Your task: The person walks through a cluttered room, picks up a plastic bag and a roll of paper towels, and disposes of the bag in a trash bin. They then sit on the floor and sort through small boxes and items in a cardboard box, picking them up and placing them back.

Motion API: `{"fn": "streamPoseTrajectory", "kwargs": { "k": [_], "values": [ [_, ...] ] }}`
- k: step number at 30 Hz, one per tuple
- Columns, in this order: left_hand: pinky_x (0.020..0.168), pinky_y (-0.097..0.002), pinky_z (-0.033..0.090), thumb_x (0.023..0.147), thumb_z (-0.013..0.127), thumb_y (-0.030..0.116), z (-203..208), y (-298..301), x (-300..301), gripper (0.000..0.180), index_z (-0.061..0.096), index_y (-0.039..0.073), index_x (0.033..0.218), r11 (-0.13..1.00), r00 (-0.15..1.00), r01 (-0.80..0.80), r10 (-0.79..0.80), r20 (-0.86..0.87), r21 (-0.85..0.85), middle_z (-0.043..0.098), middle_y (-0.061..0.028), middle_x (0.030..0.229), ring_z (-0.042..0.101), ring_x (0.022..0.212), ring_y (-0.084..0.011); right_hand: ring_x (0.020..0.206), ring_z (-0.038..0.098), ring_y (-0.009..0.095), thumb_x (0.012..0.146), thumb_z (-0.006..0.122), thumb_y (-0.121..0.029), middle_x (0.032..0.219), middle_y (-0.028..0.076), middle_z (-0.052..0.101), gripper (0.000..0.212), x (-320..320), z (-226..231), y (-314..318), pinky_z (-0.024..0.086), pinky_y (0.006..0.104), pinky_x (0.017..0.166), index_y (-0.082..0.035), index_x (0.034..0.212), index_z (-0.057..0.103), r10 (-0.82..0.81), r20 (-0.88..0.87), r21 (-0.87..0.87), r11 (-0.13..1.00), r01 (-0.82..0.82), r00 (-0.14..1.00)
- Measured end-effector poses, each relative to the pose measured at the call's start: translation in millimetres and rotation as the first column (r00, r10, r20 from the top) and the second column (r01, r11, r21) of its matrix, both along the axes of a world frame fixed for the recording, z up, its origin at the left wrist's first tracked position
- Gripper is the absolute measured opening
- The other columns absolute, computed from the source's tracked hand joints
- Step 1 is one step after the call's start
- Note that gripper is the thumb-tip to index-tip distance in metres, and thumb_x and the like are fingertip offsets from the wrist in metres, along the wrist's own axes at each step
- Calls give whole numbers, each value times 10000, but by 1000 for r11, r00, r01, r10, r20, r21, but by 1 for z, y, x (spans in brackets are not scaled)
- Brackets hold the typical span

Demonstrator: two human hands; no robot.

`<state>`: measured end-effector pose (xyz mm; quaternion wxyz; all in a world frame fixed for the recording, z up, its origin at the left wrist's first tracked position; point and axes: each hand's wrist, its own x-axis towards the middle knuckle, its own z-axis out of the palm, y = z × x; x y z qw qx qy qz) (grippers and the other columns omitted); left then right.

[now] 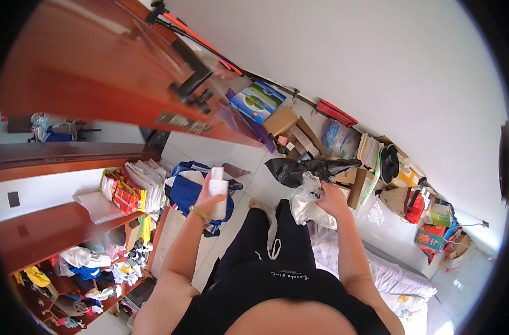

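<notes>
My left hand is closed around small white boxes, one seeming to sit behind the other. Beneath it on the tiled floor is a blue and white fabric bundle, possibly a jacket or a bag; the hand hides part of it. My right hand grips a crumpled whitish see-through plastic bag, which hangs down in front of my legs. What the bag contains, if anything, cannot be made out. Just beyond it spreads a black plastic bag.
Cardboard boxes, stacked books and other bags line the wall. A red-brown door stands at the upper left. Shelves of clothes are on the left, and a lilac patterned bed edge is at my right.
</notes>
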<state>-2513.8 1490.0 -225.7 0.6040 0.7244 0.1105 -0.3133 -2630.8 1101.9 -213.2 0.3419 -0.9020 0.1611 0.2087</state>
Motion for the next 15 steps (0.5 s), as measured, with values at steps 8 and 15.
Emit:
{"fn": "streamPoseTrajectory", "kwargs": {
  "k": [8, 15],
  "values": [
    [752, -363, 502, 674, 643, 167, 25, 138, -42, 698, 345, 112, 1302, 734, 758, -647, 589, -281, -205, 536, -87, 1099, 567, 970, -248, 964, 555, 381, 615, 698, -175, 1017, 211, 596, 490, 24, 59, 69, 461, 417, 809, -6, 1045, 536, 119, 125, 41, 991, -125, 985],
    [701, -408, 529, 676, 643, 370, 56, 181, -63, 634, 442, 136, 1230, 493, 583, -778, 798, -152, -390, 563, -96, 1045, 587, 916, -283, 935, 580, 365, 623, 717, -131, 984, 189, 619, 561, 73, 79, 138, 466, 381, 802, -37, 1143, 529, 133, 323, 428, 862, -270, 937]
  ]
}}
